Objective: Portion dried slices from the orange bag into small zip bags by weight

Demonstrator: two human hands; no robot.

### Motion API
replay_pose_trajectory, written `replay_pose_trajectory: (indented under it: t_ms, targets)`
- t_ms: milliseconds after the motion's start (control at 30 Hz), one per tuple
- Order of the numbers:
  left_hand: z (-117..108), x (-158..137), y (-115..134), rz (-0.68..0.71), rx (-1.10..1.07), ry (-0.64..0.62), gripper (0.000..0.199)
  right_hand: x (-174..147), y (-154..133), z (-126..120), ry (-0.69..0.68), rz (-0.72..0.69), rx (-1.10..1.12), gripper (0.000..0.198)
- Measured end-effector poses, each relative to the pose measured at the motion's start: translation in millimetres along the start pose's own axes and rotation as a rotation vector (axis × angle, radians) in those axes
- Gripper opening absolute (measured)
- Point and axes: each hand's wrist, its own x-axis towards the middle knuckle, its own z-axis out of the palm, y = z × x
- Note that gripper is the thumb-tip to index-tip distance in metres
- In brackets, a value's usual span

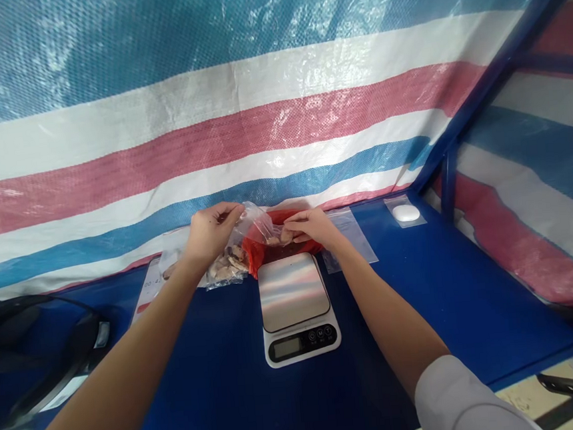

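My left hand is closed, pinching the upper edge of a clear plastic bag. My right hand is closed at the bag's other end, fingertips on a brownish dried piece; whether this piece lies inside the bag, I cannot tell. Both hands are above a red bag behind a white kitchen scale. Nothing lies on the scale's shiny plate, and its display looks blank. Clear bags of similar brownish pieces lie below my left hand.
A flat clear bag lies right of the red bag. Farther right is a small white oval item on clear plastic. Black headphones lie at left on the blue table. A striped tarp rises behind.
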Motion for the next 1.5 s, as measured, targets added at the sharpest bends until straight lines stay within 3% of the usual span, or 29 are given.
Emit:
replay_pose_trajectory:
  t_ms: [200, 400, 567, 867, 1100, 1267, 1500]
  targets:
    - [-2, -1, -2, -0.009, -0.035, 0.026, 0.032, 2, 2, -2, 0.052, 0.012, -0.042, 0.01]
    - [0, -3, -1, -0.006, -0.021, 0.004, 0.031, 2, 4, 2, -0.008, -0.028, -0.007, 0.008]
    - [0, -3, -3, -0.009, -0.063, 0.033, 0.031, 3, 4, 0, 0.048, 0.009, -0.032, 0.004]
    - [0, -6, -6, -0.01, -0.126, 0.013, 0.019, 2, 7, 4, -0.034, -0.052, 0.145, 0.015]
    - [-3, -16, -9, -0.032, -0.305, 0.215, 0.019, -1, 4, 1, 0.017, -0.124, 0.166, 0.026]
    - [7, -34, -9, -0.084, -0.512, 0.334, 0.023, -8, 2, -3, 0.097, -0.128, 0.192, 0.032]
    - [30, -68, -2, -0.225, -0.862, 0.371, 0.036, -34, 11, -5, 0.149, -0.199, 0.192, 0.041]
